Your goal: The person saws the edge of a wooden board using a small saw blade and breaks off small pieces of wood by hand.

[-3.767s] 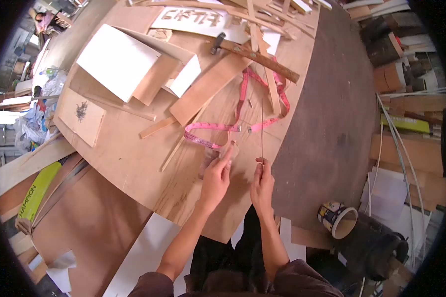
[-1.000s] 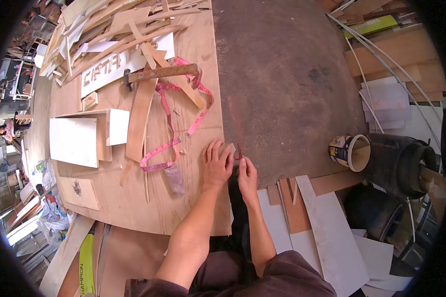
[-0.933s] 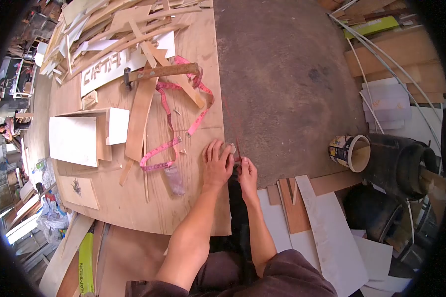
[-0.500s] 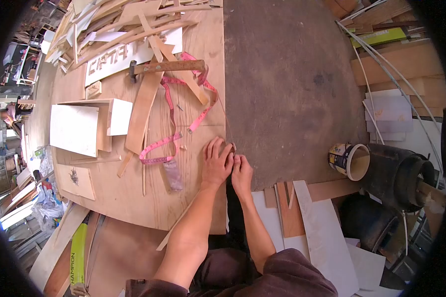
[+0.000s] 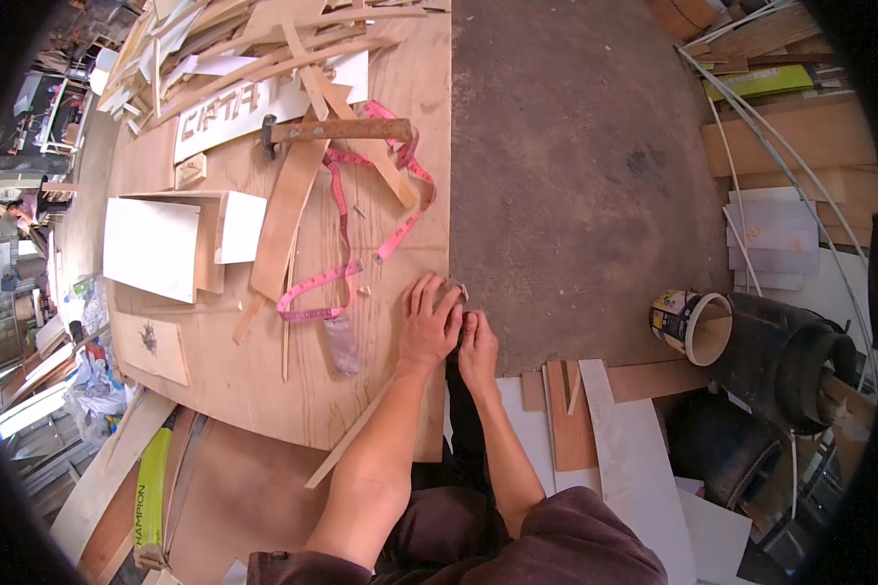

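Now the grainy plywood tabletop (image 5: 376,341) is ending in a straight edge, dark, stained floor (image 5: 576,195) stretching away beyond. The left hand (image 5: 427,327), fingers bent, is holding down a small pale piece (image 5: 463,292) at that edge; just beside, the right hand (image 5: 477,349) is sitting curled closed, its contents hiding from view.

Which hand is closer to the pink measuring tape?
Left. The left hand is over the table, near the tape; the right hand is farther, past the table's edge.
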A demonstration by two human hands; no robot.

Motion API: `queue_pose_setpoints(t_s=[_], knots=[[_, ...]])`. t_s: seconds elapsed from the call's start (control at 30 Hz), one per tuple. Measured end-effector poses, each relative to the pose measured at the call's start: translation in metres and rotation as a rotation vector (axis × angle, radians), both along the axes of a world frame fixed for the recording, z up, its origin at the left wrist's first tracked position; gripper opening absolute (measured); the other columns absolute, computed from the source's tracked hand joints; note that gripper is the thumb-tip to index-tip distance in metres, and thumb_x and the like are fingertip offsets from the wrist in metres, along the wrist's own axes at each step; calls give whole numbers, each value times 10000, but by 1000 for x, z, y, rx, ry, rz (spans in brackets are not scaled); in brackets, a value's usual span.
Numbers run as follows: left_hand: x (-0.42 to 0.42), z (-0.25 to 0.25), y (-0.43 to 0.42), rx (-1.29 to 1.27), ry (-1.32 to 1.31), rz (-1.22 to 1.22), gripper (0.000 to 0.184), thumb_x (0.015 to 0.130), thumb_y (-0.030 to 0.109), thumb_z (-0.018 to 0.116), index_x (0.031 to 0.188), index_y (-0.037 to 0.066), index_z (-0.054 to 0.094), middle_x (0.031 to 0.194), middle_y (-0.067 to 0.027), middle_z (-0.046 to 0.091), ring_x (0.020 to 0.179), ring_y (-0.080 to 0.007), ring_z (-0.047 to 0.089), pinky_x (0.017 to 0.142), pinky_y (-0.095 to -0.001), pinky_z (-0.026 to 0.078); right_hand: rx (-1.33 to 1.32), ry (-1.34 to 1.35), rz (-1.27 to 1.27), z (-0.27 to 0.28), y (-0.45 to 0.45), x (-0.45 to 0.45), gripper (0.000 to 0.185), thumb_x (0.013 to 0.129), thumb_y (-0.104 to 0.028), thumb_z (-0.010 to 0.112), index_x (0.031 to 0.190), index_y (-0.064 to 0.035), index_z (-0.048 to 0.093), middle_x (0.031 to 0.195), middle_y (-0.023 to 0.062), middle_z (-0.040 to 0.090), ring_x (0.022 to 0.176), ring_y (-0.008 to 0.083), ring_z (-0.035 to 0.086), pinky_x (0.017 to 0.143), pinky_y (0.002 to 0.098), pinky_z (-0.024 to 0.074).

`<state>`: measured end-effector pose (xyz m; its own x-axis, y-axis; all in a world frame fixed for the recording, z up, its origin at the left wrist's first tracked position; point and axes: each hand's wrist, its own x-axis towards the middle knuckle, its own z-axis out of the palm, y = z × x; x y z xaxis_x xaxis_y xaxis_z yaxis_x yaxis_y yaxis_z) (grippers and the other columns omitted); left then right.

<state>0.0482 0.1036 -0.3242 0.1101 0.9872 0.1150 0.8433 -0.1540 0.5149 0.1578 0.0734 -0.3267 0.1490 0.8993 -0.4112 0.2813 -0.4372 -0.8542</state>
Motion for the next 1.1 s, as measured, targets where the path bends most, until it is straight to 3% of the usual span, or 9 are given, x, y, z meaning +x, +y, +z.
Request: queue_pose_setpoints(t_s=[0.1, 0.2, 0.47, 0.67, 0.8, 0.87, 0.97, 1.1], knots=[[0, -2, -1, 3, -12, -9, 300, 905, 234, 573, 1179, 120, 620, 1300, -121, 501, 1313, -317, 405, 1114, -493, 290, -26, -63, -24, 2, 5, -8, 380, 1065, -347, 341, 1043, -13, 521, 912, 253, 622, 844, 442, 600, 719, 473, 453], [-3, -4, -2, 13, 26, -27, 295, 904, 232, 582, 1171, 109, 608, 1302, -131, 488, 1308, -336, 402, 1102, -488, 290, -73, -4, -36, 6, 6, -12, 389, 1068, -376, 341, 1062, -24, 507, 945, 228, 626, 853, 400, 592, 771, 442, 463], [1, 0, -1, 23, 15, -5, 295, 900, 225, 583, 1174, 124, 623, 1292, -119, 503, 1305, -313, 411, 1105, -490, 294, -93, -61, -62, -7, -20, -10, 431, 1063, -431, 295, 1055, -45, 486, 946, 256, 628, 942, 472, 595, 776, 484, 452], [0, -2, -1, 10, 16, -13, 286, 923, 245, 571, 1169, 105, 610, 1303, -142, 486, 1300, -350, 405, 1087, -491, 299, -127, -78, -36, -2, 3, -11, 408, 1063, -418, 313, 1051, -59, 507, 907, 245, 637, 899, 469, 602, 759, 480, 457], [-1, -2, -3, 0, 8, -14, 293, 926, 252, 570, 1178, 106, 605, 1316, -144, 479, 1307, -353, 400, 1090, -491, 296, -82, -61, -43, -4, 5, -9, 411, 1063, -410, 326, 1029, -46, 514, 905, 244, 633, 887, 466, 600, 755, 476, 458], [-1, -1, -3, -8, -3, -9, 306, 918, 242, 569, 1199, 128, 611, 1313, -123, 490, 1309, -315, 400, 1110, -484, 289, -49, -13, -31, 7, 11, -9, 382, 1058, -361, 324, 1039, -24, 504, 952, 273, 636, 933, 482, 596, 765, 513, 453], [-2, 2, -3, -23, 15, -25, 298, 923, 247, 575, 1179, 97, 605, 1316, -153, 479, 1307, -355, 401, 1093, -498, 297, -56, -49, -16, -1, 14, -9, 392, 1059, -361, 329, 1043, -17, 517, 935, 274, 629, 923, 479, 595, 770, 499, 454], [-1, -5, -3, 8, 34, -19, 296, 920, 242, 576, 1175, 95, 607, 1308, -151, 484, 1301, -349, 407, 1091, -498, 301, -71, 27, -31, -9, 7, -6, 409, 1060, -369, 331, 1028, -11, 526, 934, 278, 621, 911, 481, 591, 763, 497, 450]])
